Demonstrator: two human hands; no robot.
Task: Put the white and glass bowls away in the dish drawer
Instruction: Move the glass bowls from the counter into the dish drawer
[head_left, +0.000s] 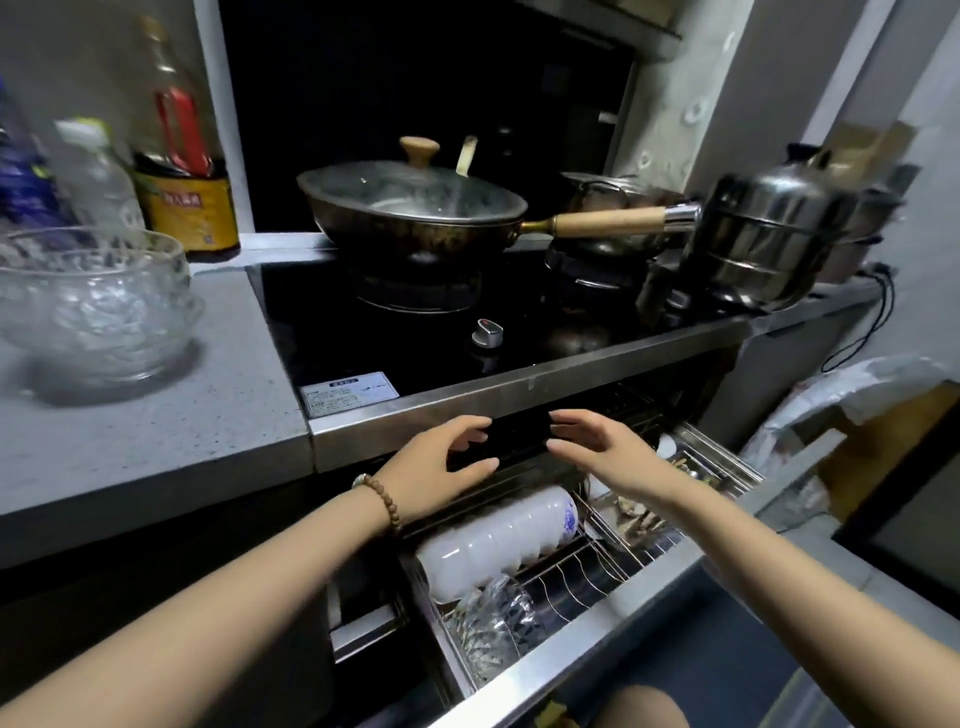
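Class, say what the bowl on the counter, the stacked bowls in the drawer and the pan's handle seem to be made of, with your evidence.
Counter bowl: clear glass, see-through with bright glints.
Stacked bowls: glossy white, probably glazed ceramic; the end one shows a blue pattern.
Pan handle: light matte wood, it seems, with a shiny metal end cap.

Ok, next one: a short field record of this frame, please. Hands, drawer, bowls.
dish drawer: pulled out below the stove
left hand: open, holding nothing, over the drawer
right hand: open, holding nothing, facing the left
white bowls: stacked on their side in the drawer
glass bowl in drawer: on its side, in front of the white stack
glass bowl on counter: upright, not yet put away
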